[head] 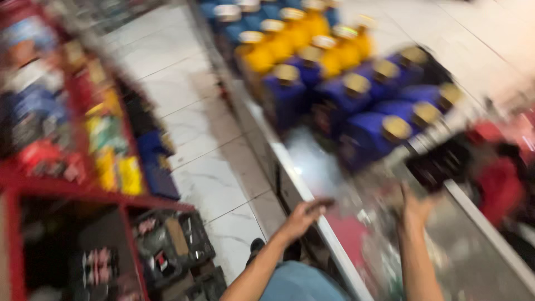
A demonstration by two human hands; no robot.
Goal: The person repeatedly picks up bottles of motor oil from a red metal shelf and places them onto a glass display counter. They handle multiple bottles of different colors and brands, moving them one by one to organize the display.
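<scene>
The view is heavily blurred by motion. My left hand [304, 214] rests at the white edge of a glass counter [312, 195], its fingers curled near a small dark thing that I cannot make out. My right hand [415, 206] is raised over the counter top, its fingers just below a dark boxy object [440, 164]. Whether it grips that object is unclear. Beyond both hands stand several blue bottles [368, 131] with gold caps, and behind them several yellow bottles [295, 42].
A red shelf unit [67, 184] full of colourful packets runs along the left. Dark boxes [173, 245] sit on the floor at its foot. White marble-look tiles [206, 161] form the aisle between shelf and counter. Red items [499, 178] lie at the right.
</scene>
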